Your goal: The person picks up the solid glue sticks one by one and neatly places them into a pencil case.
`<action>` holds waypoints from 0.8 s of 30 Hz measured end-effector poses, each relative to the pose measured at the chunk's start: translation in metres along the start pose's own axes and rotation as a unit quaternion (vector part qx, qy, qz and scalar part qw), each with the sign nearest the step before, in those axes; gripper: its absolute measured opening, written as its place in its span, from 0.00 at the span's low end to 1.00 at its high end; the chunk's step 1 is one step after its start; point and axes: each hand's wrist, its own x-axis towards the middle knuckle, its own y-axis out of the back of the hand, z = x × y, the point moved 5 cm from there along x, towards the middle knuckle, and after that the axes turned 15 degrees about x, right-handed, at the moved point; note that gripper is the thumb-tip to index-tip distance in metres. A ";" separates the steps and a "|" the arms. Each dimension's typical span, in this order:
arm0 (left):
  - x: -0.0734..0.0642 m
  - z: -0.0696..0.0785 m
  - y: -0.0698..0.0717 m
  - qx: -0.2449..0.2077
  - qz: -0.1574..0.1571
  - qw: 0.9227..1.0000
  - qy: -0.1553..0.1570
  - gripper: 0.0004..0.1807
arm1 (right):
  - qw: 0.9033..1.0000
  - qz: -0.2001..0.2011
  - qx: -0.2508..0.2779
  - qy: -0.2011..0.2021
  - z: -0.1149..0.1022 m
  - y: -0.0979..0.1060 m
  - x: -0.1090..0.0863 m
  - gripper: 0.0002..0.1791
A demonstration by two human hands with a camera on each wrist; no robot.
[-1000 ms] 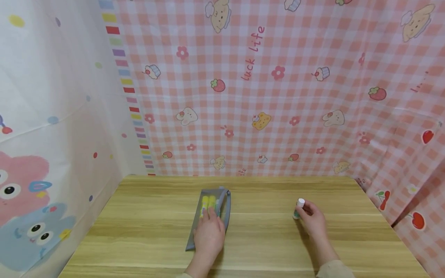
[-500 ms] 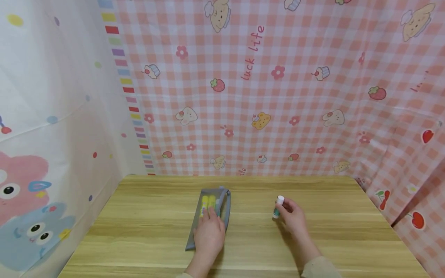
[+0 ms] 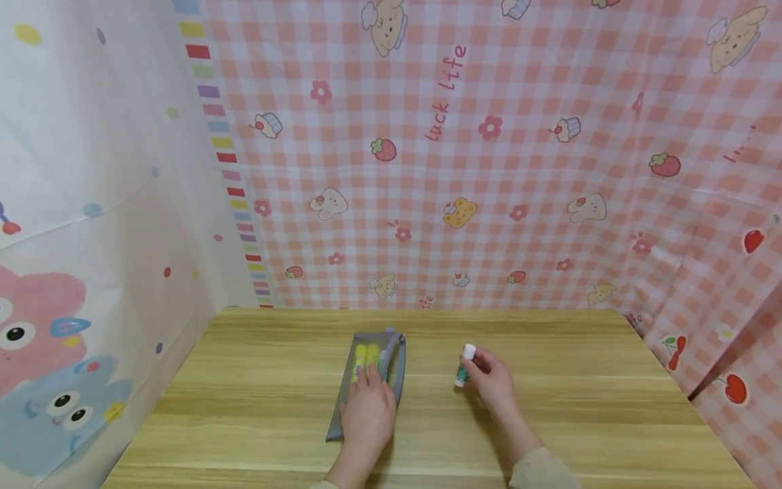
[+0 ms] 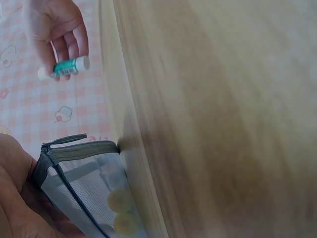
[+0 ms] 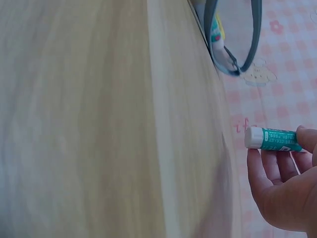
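A white-and-green glue stick (image 3: 461, 373) is pinched between the thumb and fingers of my right hand (image 3: 493, 386), held above the table to the right of the pouch. Its printed label shows in the right wrist view, where the glue stick (image 5: 277, 139) lies across the fingers. My left hand (image 3: 368, 415) rests on the grey mesh zip pouch (image 3: 343, 401), fingers extended over it. Inside the pouch are two yellow sticks (image 3: 360, 356), partly covered by those fingers, and a paler item beside them. The pouch's zip mouth gapes on its right side.
Both hands work over a wood-grain table (image 3: 244, 394). A pink checked cloth (image 3: 427, 170) hangs behind the table and round its right side. On the left hangs a white cloth (image 3: 134, 204) with cartoon prints.
My right hand has carried the glue stick leftward across the table, closer to the pouch. My left hand and the pouch have stayed in place.
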 end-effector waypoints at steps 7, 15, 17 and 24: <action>0.000 0.000 0.001 -0.001 -0.004 1.000 0.001 0.25 | 1.000 -0.030 0.008 -0.001 0.003 -0.028 -0.004 0.18; 0.000 0.000 0.001 0.002 -0.014 1.000 0.005 0.25 | 0.998 -0.065 0.010 -0.004 0.007 -0.054 -0.006 0.18; 0.000 0.001 0.001 0.003 -0.016 1.000 0.005 0.25 | 0.997 -0.072 0.008 -0.006 0.009 -0.060 -0.006 0.17; 0.001 0.000 0.002 0.009 -0.027 1.000 0.008 0.26 | 0.996 -0.083 -0.017 -0.011 0.010 -0.078 -0.002 0.16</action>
